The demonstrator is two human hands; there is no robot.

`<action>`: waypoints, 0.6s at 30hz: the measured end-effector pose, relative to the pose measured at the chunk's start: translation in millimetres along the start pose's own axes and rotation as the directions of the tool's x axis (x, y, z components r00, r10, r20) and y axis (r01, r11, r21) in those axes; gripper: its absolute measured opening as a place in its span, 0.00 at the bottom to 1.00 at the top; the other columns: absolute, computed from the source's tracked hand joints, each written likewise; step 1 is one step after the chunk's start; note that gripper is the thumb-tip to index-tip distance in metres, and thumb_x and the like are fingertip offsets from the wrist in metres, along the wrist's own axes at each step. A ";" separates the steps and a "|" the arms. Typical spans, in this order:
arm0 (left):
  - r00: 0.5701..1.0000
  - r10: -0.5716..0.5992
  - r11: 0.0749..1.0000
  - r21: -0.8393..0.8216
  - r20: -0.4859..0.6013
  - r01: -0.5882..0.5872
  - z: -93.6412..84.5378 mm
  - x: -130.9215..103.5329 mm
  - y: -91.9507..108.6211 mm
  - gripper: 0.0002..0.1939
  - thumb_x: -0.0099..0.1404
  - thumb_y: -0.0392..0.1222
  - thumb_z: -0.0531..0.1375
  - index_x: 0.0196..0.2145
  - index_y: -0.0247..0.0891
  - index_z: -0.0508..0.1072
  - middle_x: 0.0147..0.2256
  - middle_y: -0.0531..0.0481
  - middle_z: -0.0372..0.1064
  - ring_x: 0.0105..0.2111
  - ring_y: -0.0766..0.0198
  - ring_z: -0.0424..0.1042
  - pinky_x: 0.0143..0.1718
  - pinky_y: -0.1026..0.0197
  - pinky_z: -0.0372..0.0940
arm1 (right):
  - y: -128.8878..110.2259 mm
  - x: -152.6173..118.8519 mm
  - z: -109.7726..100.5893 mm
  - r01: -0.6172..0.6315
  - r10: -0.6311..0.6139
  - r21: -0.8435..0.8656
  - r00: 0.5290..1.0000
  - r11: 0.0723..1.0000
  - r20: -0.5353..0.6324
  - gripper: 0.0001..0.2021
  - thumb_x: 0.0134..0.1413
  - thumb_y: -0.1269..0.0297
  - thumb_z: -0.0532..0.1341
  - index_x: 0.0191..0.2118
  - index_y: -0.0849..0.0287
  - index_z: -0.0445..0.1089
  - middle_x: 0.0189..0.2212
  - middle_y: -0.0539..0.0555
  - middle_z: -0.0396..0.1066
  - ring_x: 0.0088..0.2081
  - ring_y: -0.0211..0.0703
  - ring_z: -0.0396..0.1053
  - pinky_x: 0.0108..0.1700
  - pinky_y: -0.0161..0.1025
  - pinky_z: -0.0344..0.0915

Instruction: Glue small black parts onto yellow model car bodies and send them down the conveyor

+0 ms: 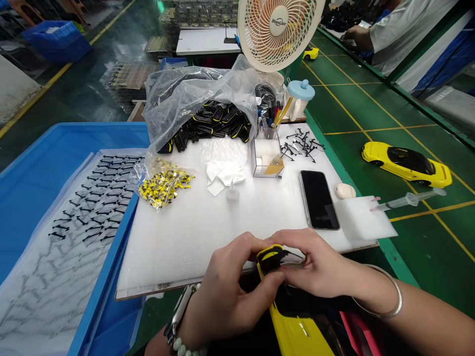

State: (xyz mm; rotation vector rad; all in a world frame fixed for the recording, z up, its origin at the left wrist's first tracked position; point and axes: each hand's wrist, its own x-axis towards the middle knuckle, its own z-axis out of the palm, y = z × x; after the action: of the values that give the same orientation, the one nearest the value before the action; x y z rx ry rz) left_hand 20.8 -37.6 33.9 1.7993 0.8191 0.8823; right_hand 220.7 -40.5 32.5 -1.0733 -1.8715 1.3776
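Observation:
A yellow and black model car body (297, 326) lies at the bottom centre, close to the wearer and below the table's front edge. My left hand (237, 291) holds its upper end, thumb on the dark part and fingers curled over the far edge. My right hand (319, 262) grips the same end from the right, its thumb and fingers closed around a small black and whitish part (287, 256) there. Both thumbs nearly meet. The fingers hide much of that part.
The white foam-topped table (174, 247) bears a bag of black parts (218, 118), yellow pieces (165, 188), a phone (319, 200), a pen box (267, 158) and a syringe (408, 200). A blue bin (100, 291) stands left, a fan (280, 29) behind. Another yellow car (406, 163) is at right.

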 end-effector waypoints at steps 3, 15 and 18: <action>0.999 0.038 0.999 0.017 0.022 -0.039 -1.0 2.8 1.9 0.08 0.67 0.33 0.56 0.44 0.39 0.68 0.33 0.51 0.70 0.32 0.67 0.70 0.33 0.65 0.64 | -1.9 -0.7 0.9 -0.014 0.014 0.011 1.000 1.000 -0.010 0.17 0.49 0.77 0.62 0.46 0.56 0.73 0.39 0.50 0.77 0.39 0.35 0.74 0.42 0.29 0.67; 0.999 0.031 1.000 0.000 0.010 -0.031 6.7 -2.1 -6.4 0.12 0.64 0.28 0.58 0.44 0.38 0.66 0.35 0.51 0.67 0.34 0.68 0.68 0.35 0.66 0.63 | -3.4 -1.6 2.3 -0.095 0.101 0.105 0.993 0.990 -0.056 0.21 0.45 0.80 0.62 0.46 0.54 0.72 0.41 0.47 0.75 0.42 0.34 0.72 0.46 0.28 0.66; 0.997 0.069 0.997 -0.026 -0.021 -0.069 7.6 -2.6 -8.1 0.15 0.62 0.26 0.59 0.45 0.38 0.67 0.34 0.51 0.67 0.33 0.68 0.69 0.34 0.66 0.64 | 1.0 -7.6 -5.1 -0.116 0.114 0.166 0.993 0.979 0.025 0.24 0.48 0.76 0.66 0.53 0.52 0.68 0.47 0.49 0.73 0.49 0.36 0.70 0.53 0.32 0.64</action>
State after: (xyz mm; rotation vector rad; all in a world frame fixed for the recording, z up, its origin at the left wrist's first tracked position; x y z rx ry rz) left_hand 24.7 -40.4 23.5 1.8075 0.7584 0.9528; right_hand 229.0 -44.4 33.2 -1.1026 -1.6924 1.5827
